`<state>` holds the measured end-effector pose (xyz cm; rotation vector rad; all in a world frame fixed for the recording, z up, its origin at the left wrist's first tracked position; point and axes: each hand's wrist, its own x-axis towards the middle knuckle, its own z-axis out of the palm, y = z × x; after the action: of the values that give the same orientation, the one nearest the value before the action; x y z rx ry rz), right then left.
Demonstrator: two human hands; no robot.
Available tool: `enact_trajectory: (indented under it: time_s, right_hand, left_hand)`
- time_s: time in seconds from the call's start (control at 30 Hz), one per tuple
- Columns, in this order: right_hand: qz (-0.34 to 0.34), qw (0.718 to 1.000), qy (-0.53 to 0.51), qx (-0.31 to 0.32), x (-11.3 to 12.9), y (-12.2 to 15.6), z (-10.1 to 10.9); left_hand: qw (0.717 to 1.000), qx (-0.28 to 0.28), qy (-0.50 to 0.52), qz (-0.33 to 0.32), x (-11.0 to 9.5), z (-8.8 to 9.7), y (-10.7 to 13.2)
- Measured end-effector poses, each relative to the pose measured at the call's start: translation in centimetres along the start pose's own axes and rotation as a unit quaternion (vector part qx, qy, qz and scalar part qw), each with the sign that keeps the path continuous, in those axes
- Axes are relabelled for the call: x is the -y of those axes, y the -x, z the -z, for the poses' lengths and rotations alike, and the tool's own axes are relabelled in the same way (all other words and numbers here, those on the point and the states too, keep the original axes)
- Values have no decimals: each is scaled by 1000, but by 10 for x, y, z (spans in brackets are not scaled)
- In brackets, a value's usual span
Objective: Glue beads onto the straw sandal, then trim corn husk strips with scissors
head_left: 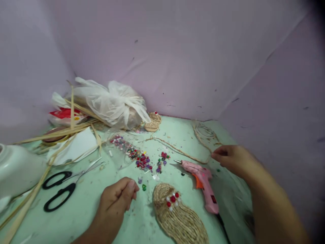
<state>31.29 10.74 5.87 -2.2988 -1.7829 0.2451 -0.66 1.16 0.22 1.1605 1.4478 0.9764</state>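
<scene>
Right fingers (220, 149) pinch the cord (189, 156), left fingers (130, 189) curl, contents hidden; tugging toward the worktop's (139, 220) near edge could jolt the gun (208, 193).

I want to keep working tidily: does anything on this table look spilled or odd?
Possibly: small shiny green beads lie loose on the mint tabletop near the bare left hand, apart from the multicoloured bead pile.
</scene>
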Motion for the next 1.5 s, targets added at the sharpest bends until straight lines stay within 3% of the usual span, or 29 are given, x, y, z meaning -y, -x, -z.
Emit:
enact_trajectory:
  time_s: [0.2, 0.3, 0.53, 0.7, 0.8, 0.97, 1.13, 1.3, 1.5]
  right_hand:
    - [63, 997, -34, 40, 72, 34, 0]
    - [88, 991, -76, 62, 93, 47, -3]
    - [144, 978, -113, 101, 110, 53, -16]
    - [243, 958, -74, 129, 141, 38, -22]
    - [278, 953, -30, 116, 160, 27, -25]
    - [341, 930, -31, 136, 175, 17, -39]
    - [405, 910, -8, 94, 181, 20, -59]
    - [457, 884, 38, 91, 193, 18, -71]
    - [477, 872, 79, 75, 203, 16, -79]
  left_hand:
    - [991, -66, 114, 9, -3, 0, -4]
    - [980, -94, 175, 29, -4, 2, -6]
    - [970, -96, 221, 33, -3, 2, -9]
    - [975, -84, 207, 23, -4, 1, -10]
    - [975, -75, 208, 23, -4, 2, -9]
    - [976, -67, 207, 16, -4, 2, -8]
    - [975, -70, 209, 16, -4, 1, -8]
    - [974, -67, 214, 20, -3, 1, -9]
    - [977, -55, 203, 24, 2, 0, -8]
